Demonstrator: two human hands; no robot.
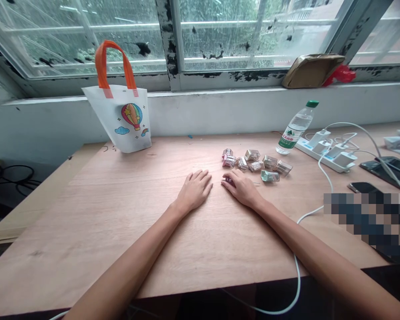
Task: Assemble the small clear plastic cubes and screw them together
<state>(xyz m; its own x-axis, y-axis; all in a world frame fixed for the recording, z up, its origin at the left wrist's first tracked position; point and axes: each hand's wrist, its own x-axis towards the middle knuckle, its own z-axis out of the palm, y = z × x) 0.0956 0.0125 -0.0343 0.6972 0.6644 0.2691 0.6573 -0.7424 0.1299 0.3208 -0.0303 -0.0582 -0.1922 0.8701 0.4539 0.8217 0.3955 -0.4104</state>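
Right of the middle of the desk (126, 231), well in from its near edge, here is a small dark piece (229, 180), and the right hand (242, 186) is on it, thumb and fingers drawn in narrow around it. Across a slim gap the left hand (195, 189) lies palm down, fingers loosely spread, holding nothing that shows. This looks like the grasping step; the next move, I'd judge, calls for a light but sure pinch, kept clear of the neighbours. And there they are, toward the far edge: a loose cluster of small clear-sided blocks (256, 166), a greenish block (270, 176) nearest the hand. Further out, a water bottle (288, 138) by the far edge, a power strip (342, 167) just beside it; near the far left corner, a white bag (116, 129). Hard to read now: fingers hide most of the dark piece, the blocks' contents are too small to tell, mosaic covers part of the right side, and the frame cuts off both forearms.
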